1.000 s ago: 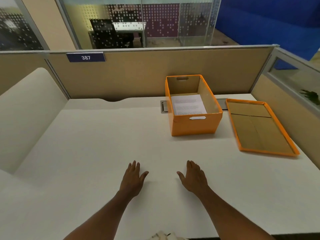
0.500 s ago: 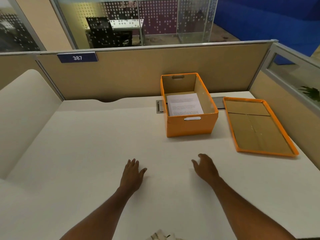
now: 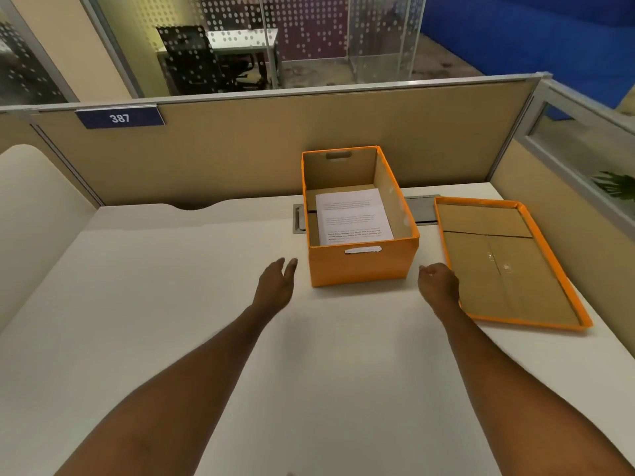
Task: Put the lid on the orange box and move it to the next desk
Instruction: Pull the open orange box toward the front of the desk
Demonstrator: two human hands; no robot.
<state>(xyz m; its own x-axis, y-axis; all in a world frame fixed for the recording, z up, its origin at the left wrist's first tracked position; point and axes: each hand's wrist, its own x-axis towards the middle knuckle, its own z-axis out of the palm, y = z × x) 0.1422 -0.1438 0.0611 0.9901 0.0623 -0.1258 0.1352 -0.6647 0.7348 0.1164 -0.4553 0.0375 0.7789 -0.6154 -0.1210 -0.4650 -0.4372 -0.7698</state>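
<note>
The orange box point(image 3: 364, 266) stands open on the white desk point(image 3: 171, 304) near the back partition, with printed sheets of paper point(image 3: 352, 216) lying inside. Its orange lid point(image 3: 505, 262) lies upside down on the desk just right of the box, brown cardboard inner face up. My left hand point(image 3: 275, 286) hovers open near the box's front left corner, not touching it. My right hand point(image 3: 438, 285) is between the box's front right corner and the lid's left edge, fingers loosely curled and holding nothing.
A beige partition point(image 3: 309, 142) with a blue sign reading 387 point(image 3: 119, 117) closes the back of the desk. Another partition with glass point(image 3: 577, 156) runs along the right. A grey cable slot point(image 3: 421, 209) sits behind the box. The neighbouring desk surface point(image 3: 31, 207) curves away at left.
Both hands have left the near part of the desk and reached forward to either side of the box's front. The box and lid have not moved.
</note>
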